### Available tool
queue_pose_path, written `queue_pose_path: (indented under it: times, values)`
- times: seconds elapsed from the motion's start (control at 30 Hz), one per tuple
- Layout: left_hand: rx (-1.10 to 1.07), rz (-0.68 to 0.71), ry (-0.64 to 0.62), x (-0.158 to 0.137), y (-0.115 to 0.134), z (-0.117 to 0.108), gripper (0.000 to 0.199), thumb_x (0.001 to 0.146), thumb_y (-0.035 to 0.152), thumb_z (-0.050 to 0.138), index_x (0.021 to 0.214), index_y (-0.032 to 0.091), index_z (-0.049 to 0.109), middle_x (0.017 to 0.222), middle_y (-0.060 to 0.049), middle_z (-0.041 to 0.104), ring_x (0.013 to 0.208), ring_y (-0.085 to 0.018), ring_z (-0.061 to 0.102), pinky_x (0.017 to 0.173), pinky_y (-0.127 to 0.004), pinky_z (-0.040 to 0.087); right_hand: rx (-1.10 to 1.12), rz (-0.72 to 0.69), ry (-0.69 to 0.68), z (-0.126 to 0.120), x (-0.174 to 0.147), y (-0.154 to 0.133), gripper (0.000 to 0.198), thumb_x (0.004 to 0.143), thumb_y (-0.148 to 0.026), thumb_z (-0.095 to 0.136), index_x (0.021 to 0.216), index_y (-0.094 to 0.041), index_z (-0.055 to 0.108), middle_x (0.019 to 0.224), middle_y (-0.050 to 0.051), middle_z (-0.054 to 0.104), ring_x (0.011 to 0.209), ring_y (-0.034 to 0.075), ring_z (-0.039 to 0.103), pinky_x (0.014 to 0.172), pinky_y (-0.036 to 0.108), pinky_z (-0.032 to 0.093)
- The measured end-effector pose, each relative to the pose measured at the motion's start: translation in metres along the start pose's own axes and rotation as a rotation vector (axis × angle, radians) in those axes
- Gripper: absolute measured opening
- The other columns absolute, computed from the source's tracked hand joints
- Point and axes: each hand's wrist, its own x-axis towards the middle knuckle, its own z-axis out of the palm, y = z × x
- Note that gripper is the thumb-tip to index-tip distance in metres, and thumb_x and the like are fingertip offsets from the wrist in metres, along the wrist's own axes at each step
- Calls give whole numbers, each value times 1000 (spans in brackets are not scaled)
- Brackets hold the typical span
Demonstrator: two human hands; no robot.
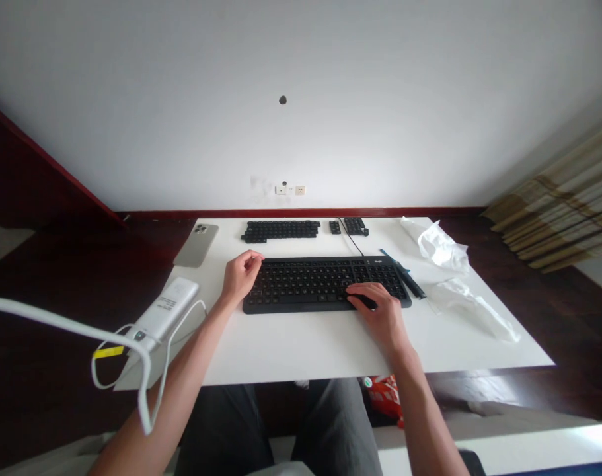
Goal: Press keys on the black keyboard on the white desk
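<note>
A black keyboard (301, 281) lies flat in the middle of the white tabletop (291, 350), its long side facing the person. The left hand (244, 268) is at the keyboard's left end, near the upper corner, with thumb and fingers curled together; whether it pinches anything small cannot be told. The right hand (380, 307) rests over the lower right part of the keyboard, palm down and fingers bent across the keys — what, if anything, lies under the fingertips is hidden.

Just beside the keyboard's right end lies a slim dark tool (408, 281) with a blue tip, set at a slant. A thin black cord (351, 238) runs from the keyboard's far edge toward the back of the tabletop. There, black keycaps are laid out in groups: a wide block of rows (281, 230), a small cluster (334, 227), and another block (354, 227) to the right of the cord.

On the left side of the tabletop are a phone (196, 246), camera side up, and nearer the person a white power bank (172, 301) with a white cable (147, 377) that bears a yellow tag (108, 352). Two crumpled white wrappings (437, 244) lie on the right side — one behind the other. Beyond stand a pale wall (182, 132) with sockets (290, 190) and, at right, a curtain (568, 198).
</note>
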Motion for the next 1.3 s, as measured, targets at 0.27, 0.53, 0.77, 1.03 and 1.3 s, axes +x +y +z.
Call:
queue_pose_path:
  times: [0.27,0.53,0.77,1.03,1.3]
  values:
    - [-24,1,-8,0,0,0,24,98,36,57,90,19,72,67,2,59,59,-15,47,58,-27,35,-19,-47,-81,3,4,-2,15,98,-29,67,105,-28,81,107,6,79,108,28,68,98,47,58]
    - [-9,8,-8,0,1,-1,23,98,35,58,90,19,73,63,3,54,58,-15,45,57,-27,33,8,-35,-78,-1,-1,-6,17,100,-27,63,102,-28,80,107,5,79,106,26,68,95,44,58]
    - [2,4,-2,0,1,-1,22,97,34,58,90,19,73,65,3,57,58,-15,46,58,-27,34,-6,-68,-100,1,1,-7,14,99,-24,63,101,-26,77,109,6,77,109,27,68,98,46,56]
    - [13,6,-8,1,2,-1,22,97,33,58,89,19,73,66,3,58,59,-14,47,58,-26,35,-5,-49,-81,1,-1,-2,13,99,-27,66,108,-26,75,111,6,77,108,26,68,96,45,56]
    - [12,14,-3,0,1,-1,21,96,32,59,89,19,73,66,3,58,59,-14,47,58,-27,35,-23,-79,-101,1,0,0,16,101,-25,63,106,-27,78,112,5,76,109,26,68,98,44,56]
